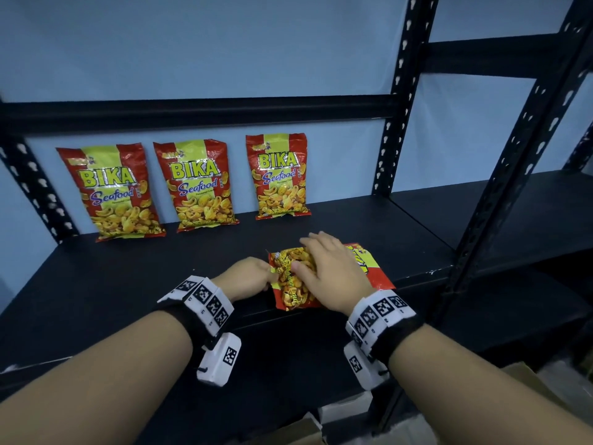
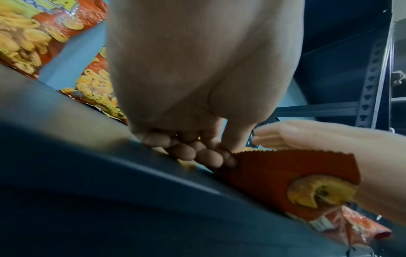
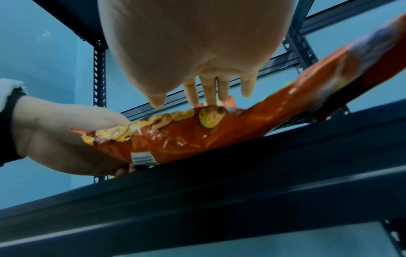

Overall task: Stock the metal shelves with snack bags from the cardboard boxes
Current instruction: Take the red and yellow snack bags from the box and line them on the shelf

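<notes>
On the black metal shelf (image 1: pixel 160 284) four snack bags are showing in total, all the same red and yellow Bika Seafood kind. Three of them are standing in a row along the back, leaning on the blue wall (image 1: pixel 192 43): left bag (image 1: pixel 112 191), middle bag (image 1: pixel 200 184) and right bag (image 1: pixel 280 176), each upright with its print facing out and its long axis running up and down. They're sitting apart from each other, with the gap between middle and right looking a bit wider.

Fourth bag (image 1: pixel 296 281) is lying near the front edge of the shelf, in front of the right bag. Its long axis is running roughly left to right, slightly angled, with the crimped bottom seam pointing left and the top end pointing right toward the upright post (image 1: pixel 500 175). From the right wrist view it's tilted a little, right end raised off the shelf.

Both hands are on it. Left hand (image 1: pixel 248 276) is pinching the left seam end, fingers curled under and thumb on top, so that grip is grasping the bag. Right hand (image 1: pixel 330 271) is lying over the top of the bag with fingers spread and mostly straight, fingertips touching the pack, so more pressing than clenching.

Cardboard box (image 1: pixel 529 399) corners are peeking in at the bottom right, below the shelf.
</notes>
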Tool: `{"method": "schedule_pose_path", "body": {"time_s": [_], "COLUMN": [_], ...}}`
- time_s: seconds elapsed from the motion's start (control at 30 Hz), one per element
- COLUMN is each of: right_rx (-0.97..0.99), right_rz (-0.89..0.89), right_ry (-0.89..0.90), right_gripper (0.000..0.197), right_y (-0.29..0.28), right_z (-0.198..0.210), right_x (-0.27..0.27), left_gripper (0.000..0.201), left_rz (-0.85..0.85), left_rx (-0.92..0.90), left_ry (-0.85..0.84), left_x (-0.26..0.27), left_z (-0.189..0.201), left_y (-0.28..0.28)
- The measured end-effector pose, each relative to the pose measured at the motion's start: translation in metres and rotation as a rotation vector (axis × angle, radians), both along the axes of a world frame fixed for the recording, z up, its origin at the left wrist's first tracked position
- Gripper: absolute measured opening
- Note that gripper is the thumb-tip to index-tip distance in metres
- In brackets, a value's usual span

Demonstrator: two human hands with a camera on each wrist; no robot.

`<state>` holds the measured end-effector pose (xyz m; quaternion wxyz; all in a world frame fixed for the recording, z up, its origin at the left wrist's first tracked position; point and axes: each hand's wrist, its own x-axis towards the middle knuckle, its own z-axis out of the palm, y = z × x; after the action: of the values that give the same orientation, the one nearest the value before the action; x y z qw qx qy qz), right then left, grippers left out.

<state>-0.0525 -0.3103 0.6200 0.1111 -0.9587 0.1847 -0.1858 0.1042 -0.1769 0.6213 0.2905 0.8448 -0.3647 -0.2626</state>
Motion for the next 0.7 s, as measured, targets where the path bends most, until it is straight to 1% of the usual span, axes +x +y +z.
{"method": "schedule_pose_path", "body": {"time_s": [0.07,0.13,0.2,0.27,0.37,0.47,0.53,0.6,0.7], "right_rx": [0.031,0.041,0.019,0.024,0.087,0.101,0.09,0.089,0.145], "right_rz": [0.042,0.053,0.029,0.0,-0.04,-0.062,-0.072,-0.095,-0.165], "right_ry": [0.038,0.121,0.185,0.222,0.258,0.268,0.282,0.307,0.348], "right_gripper": [0.063,0.065,0.068,0.077,0.09,0.099,0.104,0.107,0.108], "right_y": [0.01,0.018,0.016,0.009,-0.005,-0.016,-0.023,-0.031,-0.05], "right_z": [-0.003,-0.009,-0.014,-0.016,-0.018,-0.022,-0.024,-0.026,-0.031], "right_x": [0.019,0.031,0.035,0.032,0.021,0.014,0.01,0.002,-0.017], "left_gripper": [0.032,0.028,0.026,0.029,0.033,0.027,0.027,0.031,0.036], "left_rz": [-0.009,-0.025,0.015,0.047,0.048,0.027,0.028,0.022,0.02], "left_rx": [-0.014,-0.017,-0.07,-0.1,-0.105,-0.111,-0.107,-0.101,-0.099], "left_ry": [-0.008,-0.019,0.028,0.044,0.055,0.094,0.101,0.081,0.064], "left_x": [0.0,0.001,0.003,0.006,0.009,0.009,0.009,0.009,0.009], "left_z": [-0.005,-0.009,-0.015,-0.018,-0.02,-0.017,-0.017,-0.016,-0.015], "left_y": [0.006,0.012,0.017,0.02,0.021,0.021,0.022,0.022,0.021]}}
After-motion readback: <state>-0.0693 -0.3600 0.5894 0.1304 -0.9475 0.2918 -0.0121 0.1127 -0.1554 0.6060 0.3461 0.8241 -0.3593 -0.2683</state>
